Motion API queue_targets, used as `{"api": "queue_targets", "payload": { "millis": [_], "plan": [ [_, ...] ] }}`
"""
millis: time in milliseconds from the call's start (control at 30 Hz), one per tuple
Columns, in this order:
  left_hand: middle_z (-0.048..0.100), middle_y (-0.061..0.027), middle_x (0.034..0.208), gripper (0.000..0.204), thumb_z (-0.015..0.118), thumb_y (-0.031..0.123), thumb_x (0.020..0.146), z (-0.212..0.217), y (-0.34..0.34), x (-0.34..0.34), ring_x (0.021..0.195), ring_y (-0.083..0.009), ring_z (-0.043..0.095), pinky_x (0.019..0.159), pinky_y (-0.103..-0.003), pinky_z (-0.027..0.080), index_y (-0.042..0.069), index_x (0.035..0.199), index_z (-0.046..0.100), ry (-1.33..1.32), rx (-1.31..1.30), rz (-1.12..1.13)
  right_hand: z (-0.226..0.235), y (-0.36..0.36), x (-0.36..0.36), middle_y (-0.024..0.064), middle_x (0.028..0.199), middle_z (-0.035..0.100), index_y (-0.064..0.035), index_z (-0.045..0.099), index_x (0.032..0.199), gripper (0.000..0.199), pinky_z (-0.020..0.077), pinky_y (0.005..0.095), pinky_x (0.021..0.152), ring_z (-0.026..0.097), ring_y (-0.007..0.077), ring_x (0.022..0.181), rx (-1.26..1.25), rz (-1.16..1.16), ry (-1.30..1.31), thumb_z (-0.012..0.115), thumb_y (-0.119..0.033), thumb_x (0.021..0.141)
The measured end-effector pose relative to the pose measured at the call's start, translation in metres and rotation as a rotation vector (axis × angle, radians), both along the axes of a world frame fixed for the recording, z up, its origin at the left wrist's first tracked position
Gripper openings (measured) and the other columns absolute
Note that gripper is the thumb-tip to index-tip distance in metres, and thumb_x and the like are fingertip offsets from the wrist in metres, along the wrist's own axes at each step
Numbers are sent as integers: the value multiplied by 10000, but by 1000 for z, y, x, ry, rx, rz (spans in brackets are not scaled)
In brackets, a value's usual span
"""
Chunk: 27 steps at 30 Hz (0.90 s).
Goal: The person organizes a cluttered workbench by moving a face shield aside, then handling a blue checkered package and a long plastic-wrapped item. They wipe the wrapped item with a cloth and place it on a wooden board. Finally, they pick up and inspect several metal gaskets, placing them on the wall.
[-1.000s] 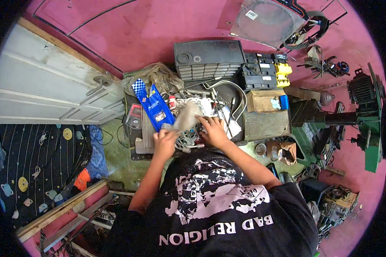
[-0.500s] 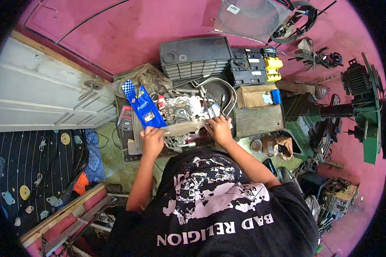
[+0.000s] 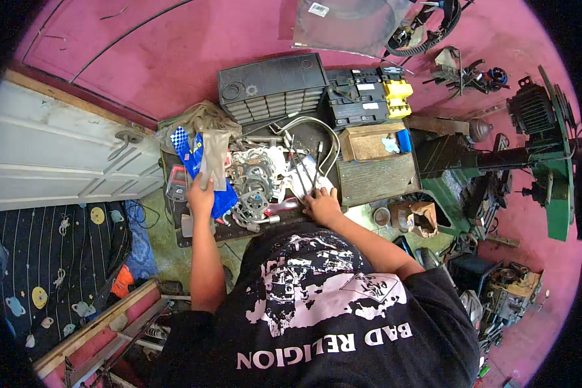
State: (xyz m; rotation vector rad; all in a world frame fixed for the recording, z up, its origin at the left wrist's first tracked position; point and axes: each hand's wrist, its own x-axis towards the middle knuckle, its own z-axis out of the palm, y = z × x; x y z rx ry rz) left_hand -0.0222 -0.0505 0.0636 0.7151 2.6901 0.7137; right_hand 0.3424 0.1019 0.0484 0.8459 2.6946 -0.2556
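- Left hand (image 3: 202, 194) is pinching a thin greyish sheet (image 3: 216, 155) left of frame centre.
- Right hand (image 3: 323, 205), apart, is resting beside a red object (image 3: 283, 205) near centre; its grip is unclear.
- Sheet is looking light, limp; 2 edges are probably offering the safest hold.

Earlier held two-handed, the cloudy sleeve (image 3: 215, 155) now extends beyond the fingers of the left hand (image 3: 201, 196) alone, over the blue packet (image 3: 224, 201); the right hand (image 3: 323, 207) has moved off it, fingertips near white paper (image 3: 297, 182).
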Motion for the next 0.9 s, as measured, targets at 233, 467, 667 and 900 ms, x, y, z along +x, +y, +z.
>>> {"api": "queue_targets", "payload": {
  "millis": [233,467,667,900],
  "plan": [
    [535,-183,1345,584,740,357,851,27,-28,46,1236,-434,472,1030,-614,353,155,1373,571,216,-122,20,-20,10,11,78,1034,671,-144,730,946,208,358,509,904,576,274,1066,70,-112,83,671,-318,847],
    [511,-136,1397,602,753,408,835,-6,-51,84,1268,-404,444,992,-621,369,225,1379,572,93,-134,-144,2,28,8,39,1051,648,-162,712,1028,241,362,498,867,552,259,1040,25,-156,255,689,-322,850],
    [506,-127,1402,645,780,429,802,12,-42,90,1284,-370,428,984,-580,360,237,1381,570,214,-298,-114,-4,20,-5,67,1307,589,-203,583,1334,452,357,536,966,499,281,1193,69,-190,43,626,-283,891],
    [595,-76,1300,442,758,280,810,0,-74,53,1202,-308,510,959,-535,360,271,1248,697,312,-204,-178,6,25,-23,112,1155,665,-181,583,1322,383,357,518,933,548,288,1165,30,-189,5,559,-277,952]
  ]
}}
